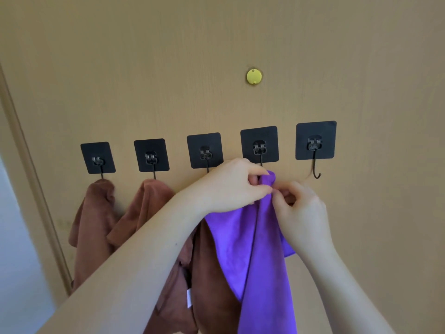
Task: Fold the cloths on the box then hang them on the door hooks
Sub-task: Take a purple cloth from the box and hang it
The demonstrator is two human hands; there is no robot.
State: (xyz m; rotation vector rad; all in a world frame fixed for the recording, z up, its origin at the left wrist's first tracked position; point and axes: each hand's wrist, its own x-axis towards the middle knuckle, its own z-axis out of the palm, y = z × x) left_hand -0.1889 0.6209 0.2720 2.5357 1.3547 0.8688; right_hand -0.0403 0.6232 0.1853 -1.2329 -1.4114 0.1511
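- Your left hand (231, 182) and right hand (297, 206) both pinch the top of the purple cloth (252, 237), bunched just below the fourth hook (260, 150).
- Risk: the hook's tip is hidden behind your fingers; if the fold misses it, the cloth may slide off on release.
- Left of that hook, three brown cloths (94, 220) hang; right of it, the last hook (316, 162) is bare.
- The surface is a tan door (168, 68), with a brass peephole (254, 76) above the hook.

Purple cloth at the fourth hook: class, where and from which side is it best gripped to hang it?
Grip the purple cloth at its bunched top corner, just under the fourth hook, pinching from both sides as the left hand and right hand do. The rest hangs limp, so probably only that gathered peak gives control.
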